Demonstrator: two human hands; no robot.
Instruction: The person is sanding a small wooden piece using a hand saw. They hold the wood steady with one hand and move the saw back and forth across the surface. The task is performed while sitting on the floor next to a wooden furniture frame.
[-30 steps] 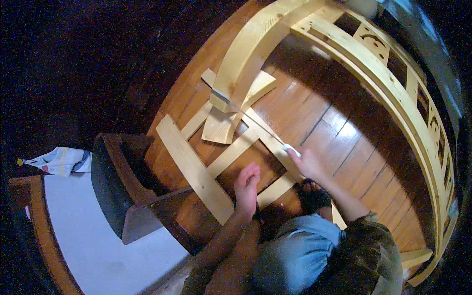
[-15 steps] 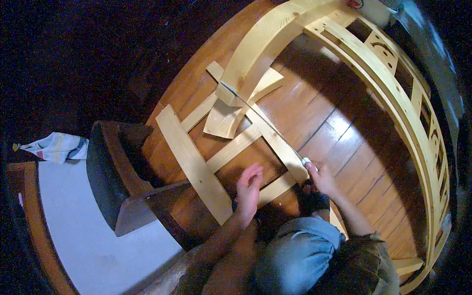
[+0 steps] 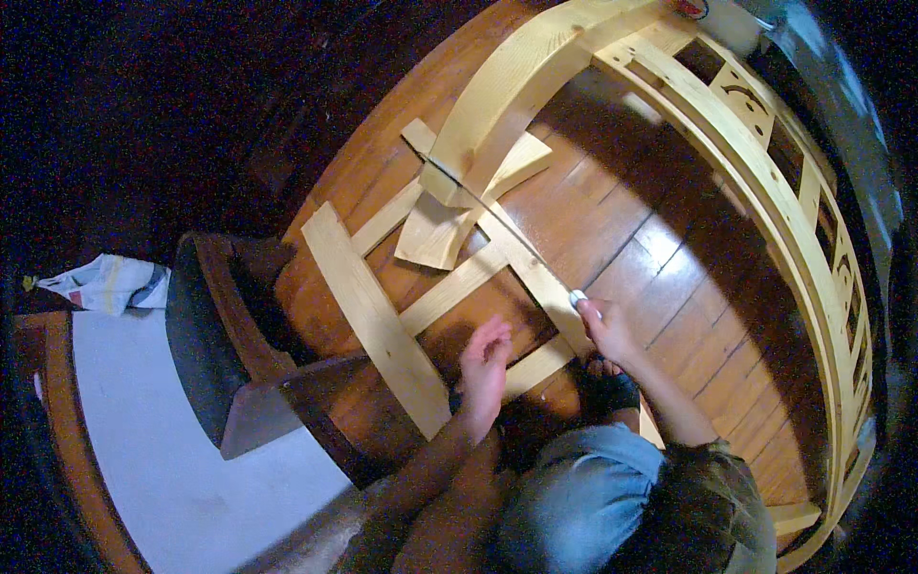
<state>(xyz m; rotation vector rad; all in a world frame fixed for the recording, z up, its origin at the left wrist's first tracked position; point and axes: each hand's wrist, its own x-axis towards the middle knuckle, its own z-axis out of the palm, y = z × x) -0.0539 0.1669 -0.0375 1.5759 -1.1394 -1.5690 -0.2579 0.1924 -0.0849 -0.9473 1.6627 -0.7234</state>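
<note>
The right hand [image 3: 607,333] wraps its fingers round the white handle [image 3: 578,298] of a saw [image 3: 521,239], while the left hand [image 3: 486,368], fingers loosely parted, hangs over a wooden frame [image 3: 368,306]. The long blade points up and left, away from the person, across a beam [image 3: 516,100] near its end, floorboards [image 3: 669,297] spreading rightward.

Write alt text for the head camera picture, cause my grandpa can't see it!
A person's right grip holds a long thin blade, probably a saw, across a thick wooden beam near its end. The left grip looks empty, near a flat wooden frame on the floor.
</note>
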